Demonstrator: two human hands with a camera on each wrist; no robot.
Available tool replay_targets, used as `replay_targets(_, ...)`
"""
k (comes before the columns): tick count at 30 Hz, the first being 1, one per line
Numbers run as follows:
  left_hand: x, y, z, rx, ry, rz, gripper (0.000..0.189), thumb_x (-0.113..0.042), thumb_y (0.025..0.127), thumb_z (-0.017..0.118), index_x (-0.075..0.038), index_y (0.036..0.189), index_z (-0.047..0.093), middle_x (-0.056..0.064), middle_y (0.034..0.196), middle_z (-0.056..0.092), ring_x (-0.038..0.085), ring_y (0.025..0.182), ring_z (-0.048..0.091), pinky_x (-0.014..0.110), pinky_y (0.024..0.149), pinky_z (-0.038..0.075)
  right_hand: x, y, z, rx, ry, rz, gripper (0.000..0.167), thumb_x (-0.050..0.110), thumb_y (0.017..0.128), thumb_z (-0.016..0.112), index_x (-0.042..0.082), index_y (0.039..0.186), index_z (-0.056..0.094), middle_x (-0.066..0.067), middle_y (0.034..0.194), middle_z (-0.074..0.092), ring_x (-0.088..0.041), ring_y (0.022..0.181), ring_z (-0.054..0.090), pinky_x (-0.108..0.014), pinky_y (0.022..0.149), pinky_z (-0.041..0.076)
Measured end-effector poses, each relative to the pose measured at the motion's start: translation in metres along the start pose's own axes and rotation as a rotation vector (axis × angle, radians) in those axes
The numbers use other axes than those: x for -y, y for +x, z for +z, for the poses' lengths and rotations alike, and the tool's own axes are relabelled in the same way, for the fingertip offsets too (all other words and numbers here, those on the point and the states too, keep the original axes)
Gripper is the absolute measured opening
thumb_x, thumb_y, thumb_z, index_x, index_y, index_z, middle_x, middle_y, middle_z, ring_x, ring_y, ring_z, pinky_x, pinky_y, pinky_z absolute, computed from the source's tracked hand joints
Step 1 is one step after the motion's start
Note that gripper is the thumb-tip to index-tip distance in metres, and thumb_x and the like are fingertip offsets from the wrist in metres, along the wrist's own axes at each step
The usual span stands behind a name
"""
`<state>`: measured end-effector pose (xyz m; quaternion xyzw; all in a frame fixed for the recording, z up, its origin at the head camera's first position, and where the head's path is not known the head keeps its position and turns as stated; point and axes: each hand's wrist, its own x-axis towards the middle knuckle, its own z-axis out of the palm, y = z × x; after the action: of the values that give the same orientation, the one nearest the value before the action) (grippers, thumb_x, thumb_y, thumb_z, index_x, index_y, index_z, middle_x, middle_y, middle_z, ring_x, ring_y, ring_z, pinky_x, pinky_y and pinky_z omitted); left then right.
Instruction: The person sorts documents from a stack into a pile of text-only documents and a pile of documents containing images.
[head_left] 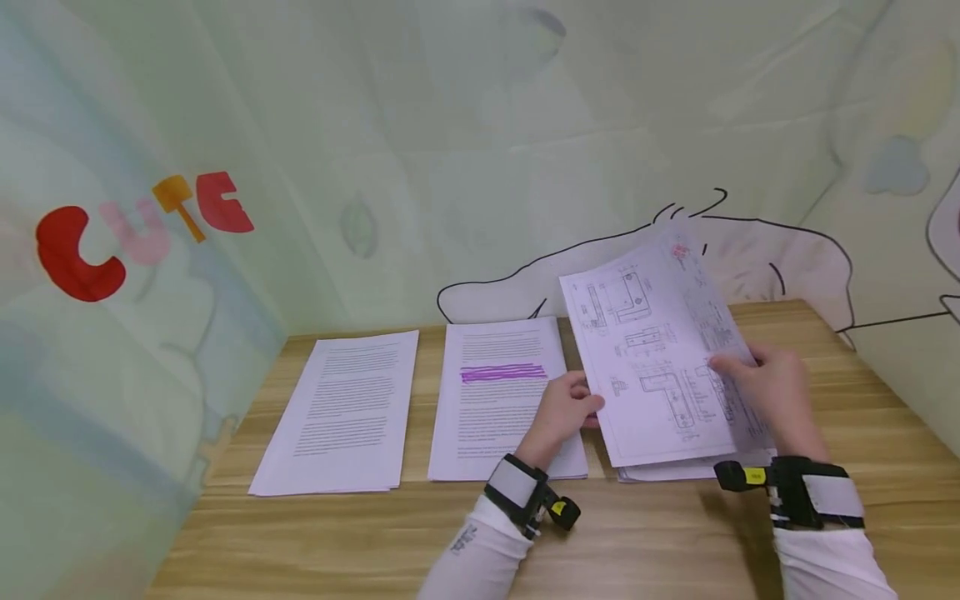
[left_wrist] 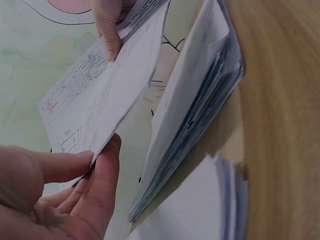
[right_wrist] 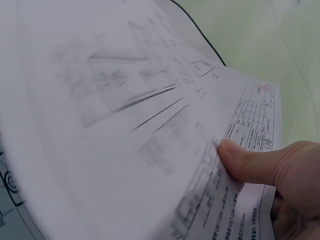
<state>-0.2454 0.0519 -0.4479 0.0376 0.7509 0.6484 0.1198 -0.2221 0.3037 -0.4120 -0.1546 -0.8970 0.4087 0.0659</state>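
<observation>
A sheet of paper printed with technical drawings is held up at a tilt over the right-hand paper stack. Its left edge is pinched between the thumb and fingers of my left hand. My right hand grips the opposite side, thumb on the printed face. In the right wrist view the drawing sheet bends near the right thumb, beside a printed table and a red mark. Below the raised sheet, the left wrist view shows the thick edge of the stack. Whether more than one sheet is held, I cannot tell.
In the middle lies a text-page stack with purple scribble across some lines. Another stack of text pages sits farther left. All rest on a wooden table, with a cartoon-printed backdrop rising directly behind.
</observation>
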Motion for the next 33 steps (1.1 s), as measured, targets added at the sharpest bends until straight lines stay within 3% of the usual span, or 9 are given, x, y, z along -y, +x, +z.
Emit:
replay_targets(7, 0.011, -0.005, 0.012, 0.008, 0.091, -0.056, 0.049, 0.003, 0.087, 0.066, -0.002, 0.136, 0.058, 0.005, 0.083, 0.068, 0.01, 0.059, 0.062, 0.023, 0.059, 0.059, -0.017, 0.008, 0.002, 0.099, -0.076, 0.062, 0.065, 0.036, 0.099, 0.058, -0.01, 0.142, 0.043, -0.031, 0.117, 0.059, -0.033, 0.088, 0.06, -0.037, 0.067, 0.045)
replay_targets(14, 0.011, -0.011, 0.016, 0.025, 0.078, -0.066, 0.048, 0.005, 0.086, 0.065, 0.0, 0.133, 0.06, 0.003, 0.083, 0.07, 0.009, 0.059, 0.064, 0.023, 0.058, 0.058, -0.032, 0.014, 0.008, 0.071, -0.156, 0.049, 0.06, 0.024, 0.097, 0.06, -0.015, 0.14, 0.043, -0.036, 0.121, 0.055, -0.037, 0.089, 0.058, -0.04, 0.067, 0.047)
replay_targets(18, 0.007, -0.013, 0.02, 0.018, 0.138, -0.047, 0.042, 0.003, 0.086, 0.066, -0.001, 0.127, 0.065, 0.0, 0.081, 0.065, 0.009, 0.059, 0.062, 0.023, 0.058, 0.058, -0.039, 0.016, 0.009, 0.045, -0.186, 0.049, 0.06, 0.02, 0.095, 0.059, -0.015, 0.141, 0.04, -0.04, 0.13, 0.05, -0.043, 0.097, 0.055, -0.051, 0.076, 0.047)
replay_targets(21, 0.003, -0.016, 0.021, 0.017, 0.211, -0.036, 0.028, -0.002, 0.087, 0.067, 0.0, 0.114, 0.071, -0.003, 0.075, 0.061, 0.009, 0.058, 0.06, 0.02, 0.056, 0.056, -0.041, 0.016, 0.009, 0.026, -0.215, 0.058, 0.06, 0.015, 0.095, 0.057, -0.011, 0.145, 0.037, -0.041, 0.137, 0.045, -0.049, 0.107, 0.051, -0.059, 0.084, 0.044)
replay_targets(25, 0.001, -0.018, 0.019, 0.013, 0.281, -0.048, 0.015, -0.009, 0.089, 0.069, -0.001, 0.101, 0.072, 0.0, 0.068, 0.06, 0.009, 0.058, 0.058, 0.017, 0.055, 0.05, -0.04, 0.016, 0.011, 0.02, -0.28, 0.044, 0.055, 0.01, 0.094, 0.056, -0.011, 0.143, 0.041, -0.041, 0.136, 0.047, -0.051, 0.109, 0.052, -0.058, 0.082, 0.044)
replay_targets(29, 0.001, -0.019, 0.016, 0.014, 0.305, -0.075, 0.029, -0.015, 0.091, 0.069, -0.003, 0.117, 0.071, 0.002, 0.072, 0.064, 0.011, 0.062, 0.061, 0.018, 0.058, 0.048, -0.039, 0.017, 0.013, 0.03, -0.328, 0.026, 0.051, 0.011, 0.093, 0.057, -0.014, 0.137, 0.046, -0.041, 0.131, 0.05, -0.049, 0.101, 0.056, -0.052, 0.076, 0.045)
replay_targets(33, -0.001, -0.021, 0.012, 0.015, 0.314, -0.087, 0.035, -0.021, 0.092, 0.068, -0.005, 0.123, 0.069, 0.002, 0.076, 0.067, 0.012, 0.066, 0.062, 0.02, 0.061, 0.047, -0.038, 0.017, 0.013, 0.057, -0.355, 0.004, 0.055, 0.019, 0.095, 0.056, -0.013, 0.139, 0.044, -0.042, 0.135, 0.046, -0.054, 0.11, 0.052, -0.059, 0.084, 0.045)
